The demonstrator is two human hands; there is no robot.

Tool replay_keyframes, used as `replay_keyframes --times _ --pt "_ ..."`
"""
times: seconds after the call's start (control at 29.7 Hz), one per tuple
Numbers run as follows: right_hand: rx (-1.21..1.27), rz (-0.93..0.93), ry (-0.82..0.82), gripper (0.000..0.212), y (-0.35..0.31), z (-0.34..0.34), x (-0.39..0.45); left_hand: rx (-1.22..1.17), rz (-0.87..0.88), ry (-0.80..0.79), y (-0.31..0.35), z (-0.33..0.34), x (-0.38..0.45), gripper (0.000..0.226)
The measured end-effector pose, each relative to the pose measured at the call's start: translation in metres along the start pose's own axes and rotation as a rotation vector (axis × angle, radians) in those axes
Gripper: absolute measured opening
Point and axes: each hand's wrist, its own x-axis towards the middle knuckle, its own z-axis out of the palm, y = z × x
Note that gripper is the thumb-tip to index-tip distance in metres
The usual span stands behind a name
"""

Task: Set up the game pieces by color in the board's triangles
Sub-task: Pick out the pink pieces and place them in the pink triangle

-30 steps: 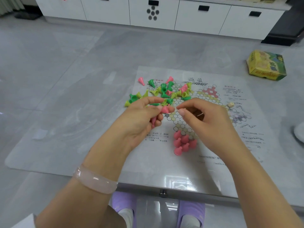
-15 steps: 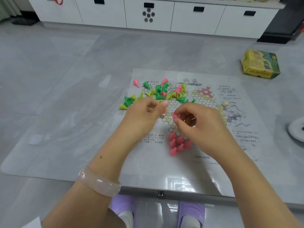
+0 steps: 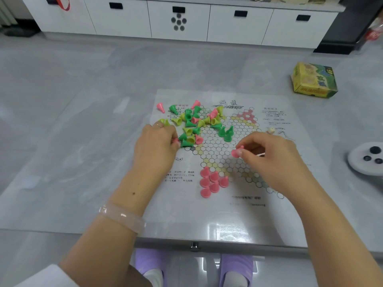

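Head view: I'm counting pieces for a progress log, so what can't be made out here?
- Left hand: its fingers cover whatever it grips at the edge of the mixed pile; only a pink sliver shows.
- Pile count: pieces overlap.
- Paper board: the right hand, pinching a pink piece, covers part of the grid.
- Printed text: too small to read.

The yellow-green box (image 3: 314,80) seems to show "46"; the board sheet's (image 3: 269,206) print is illegible.
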Motion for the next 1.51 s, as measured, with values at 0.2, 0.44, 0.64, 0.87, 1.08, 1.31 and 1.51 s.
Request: replay_keyframes --times 0.2,0.44,0.64,0.87,1.08,1.31,1.51 --pt "-0.147 0.015 -0.166 0.003 0.010 -0.003 -0.004 -0.297 -0.089 0.101 0.004 -0.013 -0.002 0.013" --pt "-0.214 -0.023 -0.290 0.005 0.006 0.000 -0.008 -0.558 -0.128 0.096 0.009 -0.019 -0.008 0.010" --pt "-0.236 -0.041 -0.302 0.007 0.003 0.001 -0.010 -0.490 -0.108 0.077 0.007 -0.019 -0.006 0.009" --pt "-0.234 -0.055 -0.307 0.007 0.002 0.001 -0.011 -0.459 -0.104 0.071 0.004 -0.021 -0.006 0.008" --pt "-0.240 -0.075 -0.319 0.013 0.001 0.001 -0.012 -0.451 -0.088 0.055 0.003 -0.020 -0.006 0.006" --pt "-0.212 -0.076 -0.339 0.010 0.003 -0.001 -0.013 -0.536 -0.118 0.030 0.005 -0.019 -0.006 0.004" --pt "0.017 -0.089 -0.130 0.009 -0.005 -0.005 -0.011 -0.872 -0.183 -0.134 0.019 -0.023 -0.015 0.018"
